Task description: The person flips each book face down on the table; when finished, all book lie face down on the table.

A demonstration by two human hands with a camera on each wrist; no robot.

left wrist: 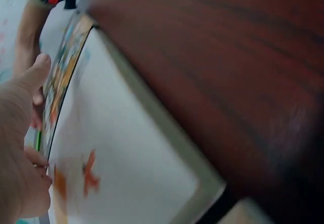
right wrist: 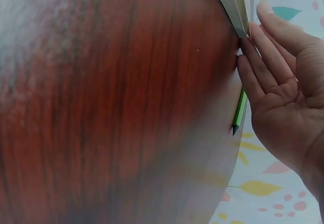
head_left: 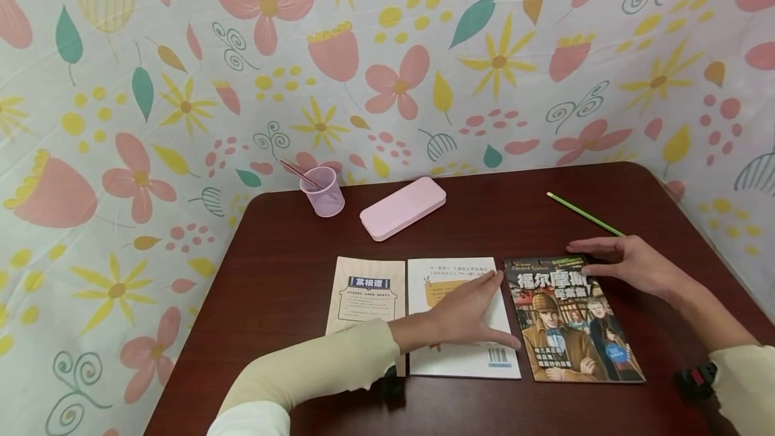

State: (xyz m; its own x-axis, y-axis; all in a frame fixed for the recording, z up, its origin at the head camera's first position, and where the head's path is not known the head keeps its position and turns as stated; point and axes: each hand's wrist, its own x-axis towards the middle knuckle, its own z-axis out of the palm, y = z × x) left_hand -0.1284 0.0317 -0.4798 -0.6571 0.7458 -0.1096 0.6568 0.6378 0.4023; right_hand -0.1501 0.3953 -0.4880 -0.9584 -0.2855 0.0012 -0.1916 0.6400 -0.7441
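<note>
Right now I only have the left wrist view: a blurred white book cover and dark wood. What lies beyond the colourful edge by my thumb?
Observer: A detective-illustrated book lies right of the white book, on the dark wooden table.
Operator: Where is the right hand?
Observer: The right hand rests flat-fingered at that illustrated book's top right corner.
Operator: Anything behind it?
Observer: A green pencil lies just beyond those fingers.
Operator: And to my left?
Observer: A beige booklet lies beside the white book.
</note>
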